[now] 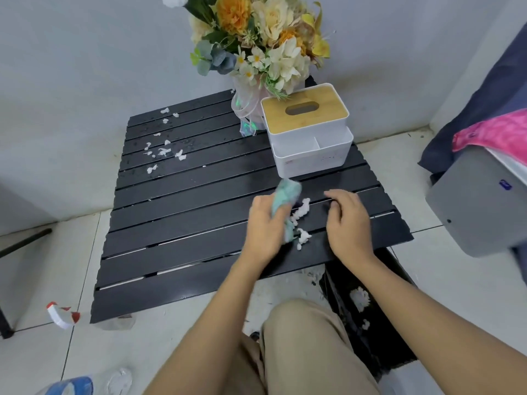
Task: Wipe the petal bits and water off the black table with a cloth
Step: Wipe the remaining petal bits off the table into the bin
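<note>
Near the front right edge of the tabletop [185,223], my left hand [265,223] grips the bunched green cloth [288,195], whose lower end touches a heap of white petal bits [301,212]. My right hand [349,223] rests just beside the heap, fingers loosely curved on the slats and holding nothing.

To do this well, I would spread the cloth flatter and press it down. Bunched as it is, I think it may push the wet bits into the gaps between slats. I would drag along the slats towards my right hand, cupping that hand at the edge above the black bag [365,309] on the floor.

A second scatter [162,151] lies far left among water drops [196,143], well apart from this heap. I reckon it needs its own pass, kept clear of the tissue box [308,132].
</note>
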The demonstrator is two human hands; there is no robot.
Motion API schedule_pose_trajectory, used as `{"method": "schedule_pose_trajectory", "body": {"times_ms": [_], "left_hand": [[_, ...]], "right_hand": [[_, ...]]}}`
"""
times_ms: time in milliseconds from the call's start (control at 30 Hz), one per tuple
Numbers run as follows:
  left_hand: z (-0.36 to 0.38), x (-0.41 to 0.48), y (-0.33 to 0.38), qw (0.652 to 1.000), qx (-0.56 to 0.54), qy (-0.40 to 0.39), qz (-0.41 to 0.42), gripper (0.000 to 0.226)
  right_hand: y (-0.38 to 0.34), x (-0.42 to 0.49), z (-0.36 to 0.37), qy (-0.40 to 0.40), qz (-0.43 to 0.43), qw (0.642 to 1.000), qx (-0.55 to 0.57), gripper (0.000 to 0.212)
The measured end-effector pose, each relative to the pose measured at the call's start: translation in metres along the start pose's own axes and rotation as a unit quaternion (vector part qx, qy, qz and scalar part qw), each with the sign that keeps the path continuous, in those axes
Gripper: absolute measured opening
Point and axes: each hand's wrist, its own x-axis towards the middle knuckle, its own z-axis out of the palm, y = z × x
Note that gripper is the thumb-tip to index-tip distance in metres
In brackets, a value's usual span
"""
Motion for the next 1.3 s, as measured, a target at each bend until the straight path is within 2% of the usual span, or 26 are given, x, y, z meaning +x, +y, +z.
{"method": "schedule_pose_trajectory", "body": {"times_ms": [33,100,167,200,267,333,400,500,633,700,800,833,900,967,1067,1167,1233,1300], "left_hand": [[-0.014,0.004,-0.01,0.999,-0.037,0.026,-0.028,0.031],[-0.046,0.009,-0.032,0.989,-0.028,0.115,-0.093,0.033],[-0.064,0.002,-0.049,0.974,0.029,0.182,-0.131,0.027],[-0.064,-0.003,-0.051,0.968,0.074,0.19,-0.143,0.023],[-0.047,-0.013,-0.042,0.949,0.202,0.198,-0.141,0.041],[-0.017,-0.015,-0.026,0.934,0.262,0.212,-0.118,0.046],[0.019,-0.012,-0.006,0.937,0.277,0.195,-0.079,0.043],[0.064,-0.009,0.021,0.951,0.274,0.145,-0.021,0.039],[0.098,-0.015,0.046,0.965,0.232,0.119,-0.025,0.04],[0.106,-0.025,0.055,0.972,0.217,0.084,-0.001,0.04],[0.104,-0.044,0.066,0.994,0.11,-0.012,0.019,0.034],[0.097,-0.044,0.069,0.998,0.065,-0.019,0.005,0.03],[0.08,-0.032,0.065,0.999,0.022,0.036,-0.028,0.027],[0.069,-0.008,0.055,0.993,0.051,0.082,-0.061,0.029],[0.074,0.009,0.049,0.966,0.237,0.067,-0.083,0.038],[0.092,-0.006,0.051,0.946,0.315,0.07,-0.015,0.04],[0.105,-0.029,0.053,0.946,0.314,0.045,0.06,0.04],[0.114,-0.052,0.059,0.95,0.292,-0.012,0.112,0.043]], "right_hand": [[0.004,0.002,-0.012,0.032,0.012,0.999,0.009,0.03],[0.023,0.01,-0.038,0.07,0.029,0.995,-0.072,0.026],[0.046,0.013,-0.059,0.023,0.092,0.983,-0.157,0.031],[0.053,0.013,-0.067,-0.021,0.136,0.979,-0.153,0.038],[0.061,0.009,-0.071,-0.092,0.201,0.975,-0.038,0.046],[0.062,0.008,-0.069,-0.096,0.211,0.971,0.066,0.045],[0.065,0.011,-0.069,-0.087,0.207,0.968,0.111,0.045],[0.073,0.015,-0.069,-0.119,0.214,0.957,0.156,0.046],[0.079,0.018,-0.069,-0.138,0.213,0.952,0.173,0.048],[0.079,0.019,-0.07,-0.148,0.214,0.949,0.177,0.048],[0.076,0.02,-0.073,-0.154,0.216,0.947,0.183,0.047],[0.075,0.02,-0.074,-0.155,0.213,0.947,0.185,0.046],[0.075,0.02,-0.075,-0.158,0.214,0.945,0.19,0.046],[0.076,0.021,-0.075,-0.162,0.232,0.934,0.216,0.044],[0.079,0.024,-0.075,-0.172,0.278,0.904,0.274,0.041],[0.08,0.026,-0.074,-0.169,0.294,0.89,0.304,0.04],[0.079,0.027,-0.074,-0.168,0.296,0.888,0.309,0.041],[0.078,0.028,-0.074,-0.166,0.301,0.888,0.307,0.041]]}}
